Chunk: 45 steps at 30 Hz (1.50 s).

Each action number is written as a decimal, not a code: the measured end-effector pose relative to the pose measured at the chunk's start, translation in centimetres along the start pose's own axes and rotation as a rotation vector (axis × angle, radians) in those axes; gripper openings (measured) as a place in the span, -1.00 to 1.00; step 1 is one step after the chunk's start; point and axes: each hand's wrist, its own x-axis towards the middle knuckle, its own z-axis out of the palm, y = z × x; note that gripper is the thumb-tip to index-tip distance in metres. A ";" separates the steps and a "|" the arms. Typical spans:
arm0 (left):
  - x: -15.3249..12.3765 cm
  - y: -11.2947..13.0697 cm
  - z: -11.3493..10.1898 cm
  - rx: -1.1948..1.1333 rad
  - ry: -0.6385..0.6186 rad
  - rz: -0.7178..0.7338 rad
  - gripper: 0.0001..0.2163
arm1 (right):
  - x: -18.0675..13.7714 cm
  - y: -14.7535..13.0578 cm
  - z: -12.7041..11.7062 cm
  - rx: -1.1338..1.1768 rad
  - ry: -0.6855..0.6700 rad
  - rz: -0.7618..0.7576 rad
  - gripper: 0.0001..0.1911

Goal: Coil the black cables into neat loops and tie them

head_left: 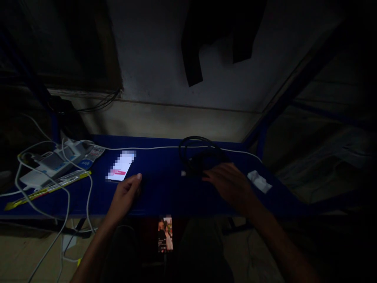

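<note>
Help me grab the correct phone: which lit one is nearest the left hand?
The white-screened smartphone on the blue table, just past the left hand; the other smartphone appears below the table's near edge.

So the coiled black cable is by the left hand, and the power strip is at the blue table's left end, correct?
Wrong hand: the head view shows the coiled black cable by the right hand. The power strip is where you said.
</note>
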 end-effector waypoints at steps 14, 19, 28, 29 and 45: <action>12.8 1.3 3.4 0.569 -0.462 0.592 -0.70 | -0.4 -5.6 10.8 0.169 -0.102 -0.044 -0.94; 15.2 -0.6 4.8 0.648 -0.516 0.619 -0.84 | -0.7 -5.2 11.0 0.219 -0.116 0.053 -0.79; 13.4 -0.7 4.6 0.695 -0.390 0.613 -0.94 | -1.1 -4.9 11.1 0.747 -0.048 0.321 -0.88; 13.3 -0.5 4.6 0.697 -0.378 0.605 -0.94 | -1.0 -4.9 11.0 0.786 -0.044 0.356 -0.88; 14.2 -0.3 3.8 0.416 0.179 0.443 -0.91 | 13.8 2.9 21.0 1.170 0.049 0.777 -0.87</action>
